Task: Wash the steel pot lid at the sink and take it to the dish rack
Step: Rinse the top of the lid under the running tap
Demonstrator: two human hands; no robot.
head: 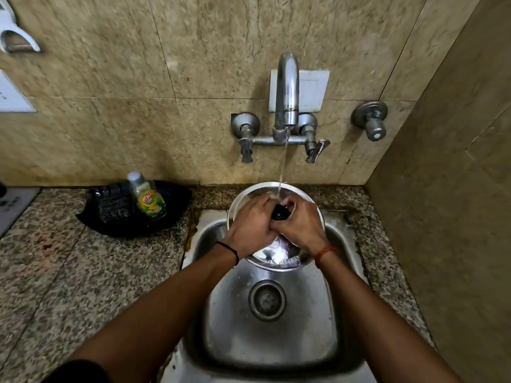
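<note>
A round steel pot lid [279, 257] with a black knob [280, 213] is held over the far end of the steel sink [276, 341]. Water runs from the wall tap [286, 87] onto the lid's far part, just above the knob. My left hand [250, 225] covers the lid's left half, fingers curled by the knob. My right hand [300, 225] lies over the right half, fingers wrapped at the knob. Both hands hide most of the lid's middle. No dish rack is in view.
A black tray [166, 219] on the granite counter left of the sink holds a green dish-soap bottle [148, 199] and a dark scrubber [113, 207]. The sink drain [266, 299] lies below the lid. A side wall closes off the right. A separate valve [372, 120] sticks out at right.
</note>
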